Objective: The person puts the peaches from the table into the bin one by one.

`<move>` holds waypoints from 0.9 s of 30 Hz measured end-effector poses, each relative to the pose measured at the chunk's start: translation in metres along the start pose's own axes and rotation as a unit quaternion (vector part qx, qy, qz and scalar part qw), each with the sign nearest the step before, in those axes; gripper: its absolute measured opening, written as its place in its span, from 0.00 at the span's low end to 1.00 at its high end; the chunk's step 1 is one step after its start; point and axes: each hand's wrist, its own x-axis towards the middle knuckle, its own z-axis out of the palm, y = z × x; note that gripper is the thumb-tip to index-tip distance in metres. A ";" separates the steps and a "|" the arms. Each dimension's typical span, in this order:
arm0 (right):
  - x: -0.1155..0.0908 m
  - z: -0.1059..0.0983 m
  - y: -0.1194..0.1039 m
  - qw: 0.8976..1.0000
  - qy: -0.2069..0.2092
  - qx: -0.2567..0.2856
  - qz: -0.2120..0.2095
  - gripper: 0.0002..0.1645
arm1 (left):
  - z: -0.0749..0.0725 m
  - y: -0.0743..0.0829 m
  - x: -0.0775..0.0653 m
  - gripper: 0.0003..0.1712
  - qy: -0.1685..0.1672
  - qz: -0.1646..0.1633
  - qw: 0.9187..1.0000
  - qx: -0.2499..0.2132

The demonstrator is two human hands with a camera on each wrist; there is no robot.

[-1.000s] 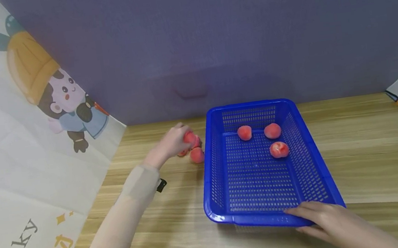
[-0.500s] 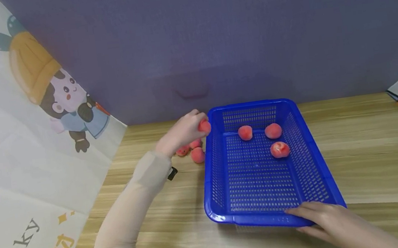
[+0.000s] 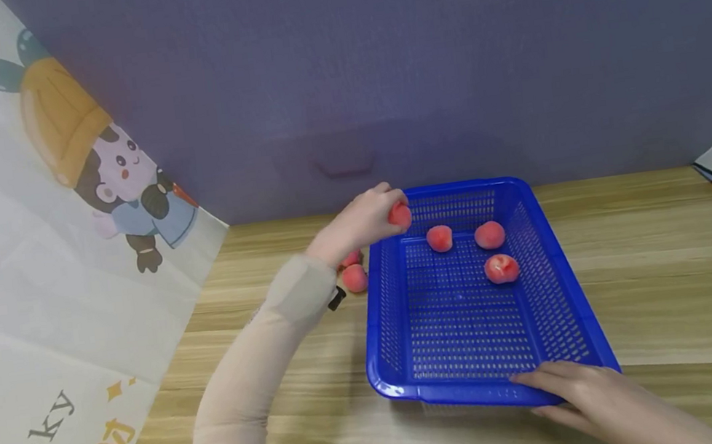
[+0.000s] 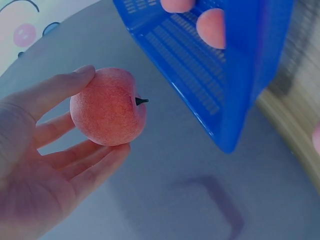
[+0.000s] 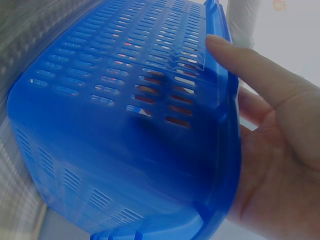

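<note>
My left hand [image 3: 369,217] pinches a pinkish-red apple [image 4: 107,106] between thumb and fingertips. In the left wrist view its short dark stem points toward the blue basket [image 4: 235,75]. From the head view, this apple [image 3: 399,216] overlaps the basket's far left corner. Inside the perforated blue basket [image 3: 481,392] lie three similar apples, among them a pale-streaked apple [image 3: 502,268]. My right hand [image 3: 580,390] grips the near right part of the rim, fingers over the inside and thumb [image 5: 235,55] on the outer wall.
Left of the basket, an apple [image 3: 354,278] rests on the wooden table [image 3: 311,403], with another partly hidden behind my left forearm. A dark blue-grey panel [image 3: 314,87] rises behind the table. A white printed sheet [image 3: 1,292] borders the left side.
My left hand has lifted the apple from the group on the table and carried it right, to the basket's far left corner. The right hand has stayed on the rim.
</note>
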 end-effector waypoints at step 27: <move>0.001 0.001 0.000 1.000 0.016 -0.017 -0.009 0.18 | 0.025 0.039 0.039 0.19 -0.067 0.013 0.997 -0.026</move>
